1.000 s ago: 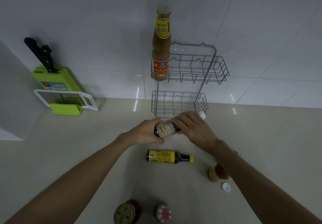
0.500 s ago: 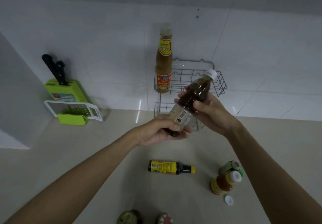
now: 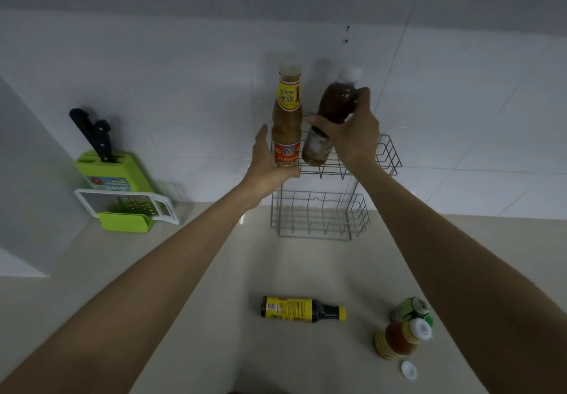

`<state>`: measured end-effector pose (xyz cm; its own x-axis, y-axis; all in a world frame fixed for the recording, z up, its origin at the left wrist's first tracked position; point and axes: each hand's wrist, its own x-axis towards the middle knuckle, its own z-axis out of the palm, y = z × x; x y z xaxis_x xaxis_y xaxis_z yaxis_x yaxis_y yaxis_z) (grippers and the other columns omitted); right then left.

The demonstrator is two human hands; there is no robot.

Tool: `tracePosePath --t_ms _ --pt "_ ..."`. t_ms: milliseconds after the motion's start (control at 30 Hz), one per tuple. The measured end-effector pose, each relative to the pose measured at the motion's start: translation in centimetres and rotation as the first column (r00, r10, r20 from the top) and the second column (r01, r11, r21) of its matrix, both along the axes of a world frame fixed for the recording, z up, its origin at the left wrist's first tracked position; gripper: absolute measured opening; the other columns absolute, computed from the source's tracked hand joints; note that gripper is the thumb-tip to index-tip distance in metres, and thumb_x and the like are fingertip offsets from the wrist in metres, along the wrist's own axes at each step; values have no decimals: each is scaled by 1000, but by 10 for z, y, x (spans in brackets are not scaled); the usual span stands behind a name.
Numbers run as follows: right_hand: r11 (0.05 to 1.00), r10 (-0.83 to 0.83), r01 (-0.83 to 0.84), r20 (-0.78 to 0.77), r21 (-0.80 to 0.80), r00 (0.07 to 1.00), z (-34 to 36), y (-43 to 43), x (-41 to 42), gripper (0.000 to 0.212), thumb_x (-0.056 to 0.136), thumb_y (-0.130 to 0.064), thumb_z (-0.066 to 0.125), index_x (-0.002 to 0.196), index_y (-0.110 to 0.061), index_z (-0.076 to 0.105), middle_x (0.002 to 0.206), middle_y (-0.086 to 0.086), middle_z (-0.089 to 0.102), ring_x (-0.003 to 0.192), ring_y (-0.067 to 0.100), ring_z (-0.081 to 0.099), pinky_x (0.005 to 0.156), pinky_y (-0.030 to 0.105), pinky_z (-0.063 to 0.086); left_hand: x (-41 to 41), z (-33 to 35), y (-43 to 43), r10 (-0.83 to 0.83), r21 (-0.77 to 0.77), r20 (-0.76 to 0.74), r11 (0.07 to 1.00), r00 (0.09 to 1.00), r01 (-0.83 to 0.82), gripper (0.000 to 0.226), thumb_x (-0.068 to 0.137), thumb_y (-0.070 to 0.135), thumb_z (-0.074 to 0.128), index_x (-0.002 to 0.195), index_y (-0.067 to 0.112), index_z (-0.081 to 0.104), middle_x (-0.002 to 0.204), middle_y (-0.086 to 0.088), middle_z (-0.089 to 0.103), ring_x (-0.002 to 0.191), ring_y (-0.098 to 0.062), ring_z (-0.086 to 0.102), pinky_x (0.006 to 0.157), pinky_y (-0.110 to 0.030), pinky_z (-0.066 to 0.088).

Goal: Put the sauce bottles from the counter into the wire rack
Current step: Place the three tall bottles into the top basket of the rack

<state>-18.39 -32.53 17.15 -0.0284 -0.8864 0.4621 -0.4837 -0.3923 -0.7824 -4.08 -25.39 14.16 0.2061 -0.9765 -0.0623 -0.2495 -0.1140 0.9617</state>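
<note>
A two-tier wire rack [image 3: 388, 160] hangs on the tiled wall. A tall tan sauce bottle [image 3: 287, 117] with a yellow and red label stands at the left of its upper tier. My left hand [image 3: 267, 160] grips that bottle's base from the left and below. My right hand [image 3: 352, 136] holds a dark brown bottle [image 3: 333, 111] with a white cap, tilted, its bottom inside the upper tier just right of the tall bottle. A dark bottle with a yellow label [image 3: 302, 309] lies on the counter. An orange sauce bottle [image 3: 399, 340] and a green-capped bottle [image 3: 409, 307] sit at the right.
The rack's lower tier [image 3: 319, 215] holds nothing. A green knife block [image 3: 113, 173] with black-handled knives and a white grater [image 3: 129, 206] stand at the left against the wall. A loose white cap [image 3: 409, 369] lies on the beige counter [image 3: 184, 301].
My right hand lifted the dark brown bottle from in front of the rack up into the upper tier. My left hand let go of it and moved to the tall bottle's base.
</note>
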Motion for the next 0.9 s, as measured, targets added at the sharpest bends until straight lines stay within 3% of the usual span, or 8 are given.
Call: tracePosePath --t_ms 233,400,533,600,667,767,833,900 --pt "991 71 -35 -295 127 953 -18 -6 13 82 65 -64 74 122 -12 47 114 11 57 102 26 59 78 36 50 -3 -9 -2 -73 -12 -56 997 996 72 105 72 -11 70 148 24 8 142 -9 38 125 -25 48 99 -39 49" --pt "903 368 -263 -295 341 882 -6 -6 -7 66 85 -55 59 135 -14 44 130 10 59 118 26 56 87 26 40 1 -10 -3 -110 -12 -27 994 994 110 105 73 -11 69 149 24 5 143 -7 35 121 -20 45 93 -31 47" --pt "966 206 -122 -395 228 895 -14 -1 -1 73 82 -58 61 130 -7 43 118 13 64 104 27 63 74 26 43 -2 -11 -1 -125 -5 10 992 992 125 110 73 -11 70 150 25 -1 148 -8 30 131 -23 42 98 -32 46" --pt "951 233 -141 -335 276 913 -15 -1 3 77 83 -62 56 132 -6 38 125 14 60 111 28 60 80 30 46 -1 -11 1 -139 -5 41 990 989 139 112 75 -11 69 151 23 -5 151 -8 27 132 -21 40 95 -26 44" --pt "950 192 -142 -163 278 968 -21 12 0 83 86 -67 47 143 -10 27 144 15 44 131 29 45 104 36 40 3 -13 6 -142 25 105 990 984 141 112 79 -8 68 152 19 -14 160 -6 14 140 -20 30 100 -23 36" --pt "996 67 -60 -95 71 993 -77 65 -19 61 93 -44 51 142 -15 31 142 8 45 131 22 42 107 34 35 11 -32 25 -34 65 175 998 984 23 102 85 1 66 153 16 -8 163 0 5 148 -18 16 115 -26 24" --pt "930 330 -245 -333 273 883 -137 104 -37 56 87 -33 58 138 -21 38 136 4 51 126 22 46 104 38 41 15 -60 47 -15 112 234 994 972 -12 88 88 5 63 153 9 5 158 5 13 145 -13 19 114 -20 19" --pt "716 666 -296 -490 633 563 -188 136 -51 67 82 -38 66 141 -24 38 144 2 45 132 25 40 106 39 37 19 -93 69 -111 258 294 966 949 33 84 90 8 61 154 8 6 162 -2 11 148 -19 15 116 -26 16"
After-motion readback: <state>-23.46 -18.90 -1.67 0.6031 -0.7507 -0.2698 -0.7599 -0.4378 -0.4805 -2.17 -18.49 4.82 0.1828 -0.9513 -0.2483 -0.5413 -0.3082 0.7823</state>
